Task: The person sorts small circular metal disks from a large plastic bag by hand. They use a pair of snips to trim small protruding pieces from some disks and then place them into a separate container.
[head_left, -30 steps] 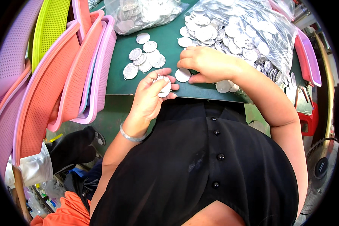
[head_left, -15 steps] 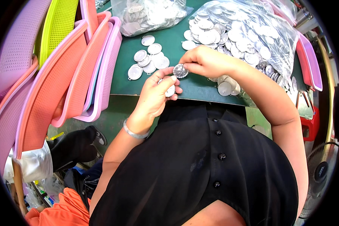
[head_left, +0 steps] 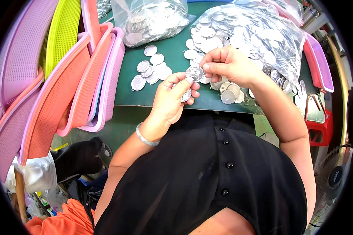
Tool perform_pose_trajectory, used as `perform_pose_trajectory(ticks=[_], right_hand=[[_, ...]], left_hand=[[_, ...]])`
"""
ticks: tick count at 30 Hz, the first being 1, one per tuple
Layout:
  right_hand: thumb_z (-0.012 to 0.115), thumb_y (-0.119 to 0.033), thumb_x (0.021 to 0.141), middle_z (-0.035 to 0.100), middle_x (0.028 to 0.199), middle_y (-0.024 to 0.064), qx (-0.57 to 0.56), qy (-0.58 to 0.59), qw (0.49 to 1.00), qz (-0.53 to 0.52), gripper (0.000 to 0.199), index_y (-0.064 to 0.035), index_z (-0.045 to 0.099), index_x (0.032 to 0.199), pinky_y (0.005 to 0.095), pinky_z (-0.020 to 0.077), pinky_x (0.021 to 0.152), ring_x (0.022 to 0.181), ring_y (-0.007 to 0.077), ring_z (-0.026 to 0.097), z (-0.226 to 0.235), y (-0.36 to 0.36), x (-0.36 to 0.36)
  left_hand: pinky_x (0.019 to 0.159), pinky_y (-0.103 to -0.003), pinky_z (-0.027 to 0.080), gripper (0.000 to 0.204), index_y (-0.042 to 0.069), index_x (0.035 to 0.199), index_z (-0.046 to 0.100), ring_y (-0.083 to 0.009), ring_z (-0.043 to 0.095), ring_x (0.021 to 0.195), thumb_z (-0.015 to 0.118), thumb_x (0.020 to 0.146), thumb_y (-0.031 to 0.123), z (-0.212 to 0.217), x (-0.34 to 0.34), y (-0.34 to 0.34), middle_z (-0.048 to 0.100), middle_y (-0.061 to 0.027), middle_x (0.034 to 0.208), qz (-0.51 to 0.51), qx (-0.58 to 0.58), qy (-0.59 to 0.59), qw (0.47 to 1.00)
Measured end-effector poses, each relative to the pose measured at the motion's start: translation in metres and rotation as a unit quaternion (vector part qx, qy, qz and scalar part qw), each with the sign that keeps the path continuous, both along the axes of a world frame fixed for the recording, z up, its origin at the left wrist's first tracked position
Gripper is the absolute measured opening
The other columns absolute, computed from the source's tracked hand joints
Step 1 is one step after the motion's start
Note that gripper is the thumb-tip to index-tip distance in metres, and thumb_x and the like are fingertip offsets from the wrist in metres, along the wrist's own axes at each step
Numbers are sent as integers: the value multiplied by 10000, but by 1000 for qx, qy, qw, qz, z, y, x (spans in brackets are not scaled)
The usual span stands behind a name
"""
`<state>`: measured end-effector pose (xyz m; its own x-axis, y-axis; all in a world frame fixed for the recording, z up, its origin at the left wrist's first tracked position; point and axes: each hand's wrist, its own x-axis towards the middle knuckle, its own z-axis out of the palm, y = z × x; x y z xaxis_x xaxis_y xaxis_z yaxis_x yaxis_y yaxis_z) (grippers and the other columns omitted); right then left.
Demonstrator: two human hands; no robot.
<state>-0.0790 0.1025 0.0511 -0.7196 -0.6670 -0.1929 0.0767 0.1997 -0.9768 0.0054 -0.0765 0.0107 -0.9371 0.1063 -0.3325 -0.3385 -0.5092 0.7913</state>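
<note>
just above the frame's centre, the right hand (head_left: 227, 66) pinches a round silver disc (head_left: 195, 73) between thumb and fingertips. the left hand (head_left: 172, 100) meets it from below, its index tip touching the disc's edge, the other fingers curled round more discs (head_left: 186, 95) in the palm. a loose pile (head_left: 151, 72) lies on the green table (head_left: 172, 51) to the left. a big clear bag (head_left: 247, 35) of discs sits upper right, a smaller bag (head_left: 153, 19) at top centre. pink trays (head_left: 86, 86) lean at left.
</note>
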Motion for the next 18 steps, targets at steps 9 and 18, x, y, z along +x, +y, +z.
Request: perform_pose_trajectory(ticks=[9, 18], right_hand=[[553, -1, 805, 616, 830, 50, -124, 58, 988, -67, 135, 12, 595, 933, 226, 472, 701, 746, 90, 574, -9, 30, 18], [538, -13, 822, 615, 868, 55, -94, 58, 984, -138, 211, 15, 568, 1029, 225, 473, 723, 783, 91, 572, -19, 52, 20]], left_hand=[[597, -254, 495, 339, 11, 1148, 481, -167, 591, 760, 544, 816, 29, 7, -10, 25, 583, -121, 984, -35, 67, 65, 995], [656, -289, 518, 408, -5, 1202, 421, -196, 600, 817, 543, 813, 8, 10, -17, 39, 581, -113, 976, -47, 35, 51, 997]])
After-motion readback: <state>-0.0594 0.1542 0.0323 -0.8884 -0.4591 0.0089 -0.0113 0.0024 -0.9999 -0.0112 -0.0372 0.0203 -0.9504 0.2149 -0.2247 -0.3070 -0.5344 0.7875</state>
